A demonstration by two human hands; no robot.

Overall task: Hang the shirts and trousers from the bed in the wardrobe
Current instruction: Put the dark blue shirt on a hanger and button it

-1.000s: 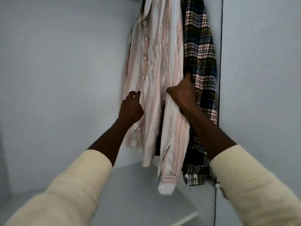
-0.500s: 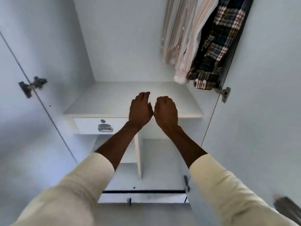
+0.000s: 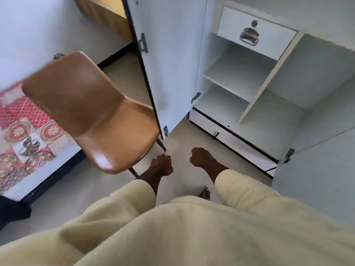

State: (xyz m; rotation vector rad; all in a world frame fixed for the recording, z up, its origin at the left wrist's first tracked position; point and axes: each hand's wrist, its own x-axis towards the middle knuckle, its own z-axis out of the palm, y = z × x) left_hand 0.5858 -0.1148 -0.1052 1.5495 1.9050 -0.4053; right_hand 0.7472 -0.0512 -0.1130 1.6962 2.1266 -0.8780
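Observation:
My left hand (image 3: 162, 165) and my right hand (image 3: 201, 157) are held low in front of me over the floor, a little apart. Both have their fingers curled in and hold nothing. The white wardrobe (image 3: 226, 77) stands open at the upper right, showing bare lower shelves and a drawer (image 3: 255, 33) with a metal handle. The bed (image 3: 28, 131), with a red patterned cover, lies at the left. A piece of dark cloth (image 3: 13, 212) shows at the lower left edge. No hanging shirts are in view.
A brown chair (image 3: 92, 110) stands between the bed and the wardrobe's open left door (image 3: 167, 64), close to my left hand. The right door (image 3: 317, 179) is swung open at the right. Grey floor lies under my hands.
My hands let go of the striped shirt, dropped and came together. The view has swung down and left, away from the hanging shirts, and now takes in the chair and bed.

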